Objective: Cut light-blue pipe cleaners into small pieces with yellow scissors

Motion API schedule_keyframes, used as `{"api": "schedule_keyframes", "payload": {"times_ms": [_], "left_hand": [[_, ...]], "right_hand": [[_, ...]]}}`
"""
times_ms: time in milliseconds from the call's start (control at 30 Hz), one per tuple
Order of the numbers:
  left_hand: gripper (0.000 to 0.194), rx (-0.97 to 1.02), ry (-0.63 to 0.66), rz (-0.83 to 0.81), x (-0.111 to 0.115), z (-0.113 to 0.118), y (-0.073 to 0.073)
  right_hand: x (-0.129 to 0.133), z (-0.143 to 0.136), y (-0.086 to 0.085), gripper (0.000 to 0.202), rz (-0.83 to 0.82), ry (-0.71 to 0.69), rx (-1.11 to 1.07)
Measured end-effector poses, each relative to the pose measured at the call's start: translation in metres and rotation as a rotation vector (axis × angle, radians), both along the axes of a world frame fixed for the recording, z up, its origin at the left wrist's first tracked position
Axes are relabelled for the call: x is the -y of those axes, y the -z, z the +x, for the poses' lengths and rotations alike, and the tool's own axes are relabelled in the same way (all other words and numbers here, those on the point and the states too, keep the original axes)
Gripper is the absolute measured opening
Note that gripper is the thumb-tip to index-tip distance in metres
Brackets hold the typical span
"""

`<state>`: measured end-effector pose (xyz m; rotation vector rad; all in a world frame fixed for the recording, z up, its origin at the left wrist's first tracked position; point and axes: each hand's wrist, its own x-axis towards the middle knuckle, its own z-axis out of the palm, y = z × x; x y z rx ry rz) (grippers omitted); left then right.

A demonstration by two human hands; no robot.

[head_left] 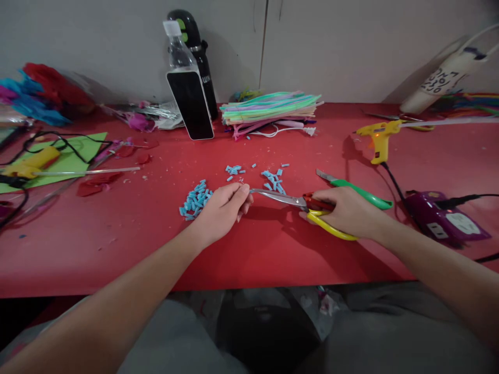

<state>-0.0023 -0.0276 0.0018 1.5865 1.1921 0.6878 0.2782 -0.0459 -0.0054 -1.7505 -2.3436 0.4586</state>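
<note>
My right hand (pixel 343 210) is closed on the handles of scissors (pixel 288 199) with one red and one yellow loop. The blades point left and their tips meet the fingertips of my left hand (pixel 226 208). Thumb and finger of my left hand pinch a tiny blue piece, mostly hidden, at the blade tips. A pile of short blue pieces (pixel 196 200) lies left of my left hand. Smaller groups of blue pieces (pixel 274 181) lie beyond the blades.
Behind stand a phone (pixel 191 105), a clear bottle (pixel 182 52) and a bundle of pastel stems (pixel 271 109). At right are a green-handled cutter (pixel 362 194), a yellow glue gun (pixel 380 140) and a purple power strip (pixel 444 218). Another glue gun (pixel 33 162) lies left on the red table (pixel 148 254).
</note>
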Motion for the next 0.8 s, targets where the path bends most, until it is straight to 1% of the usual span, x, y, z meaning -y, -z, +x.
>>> {"api": "schedule_keyframes", "payload": {"times_ms": [233, 500, 800], "left_hand": [[0.038, 0.014, -0.004, -0.007, -0.0011, 0.0002, 0.0003], [0.039, 0.021, -0.03, 0.001, 0.0002, 0.0018, 0.0003], [0.04, -0.011, -0.031, 0.021, 0.0005, 0.0033, -0.0018]], "right_hand": [[-0.0006, -0.0003, 0.0002, 0.033, -0.003, 0.024, 0.022], [-0.0003, 0.0034, 0.0021, 0.039, 0.011, -0.006, -0.008], [-0.0002, 0.0041, 0.0021, 0.037, 0.018, -0.032, 0.002]]}}
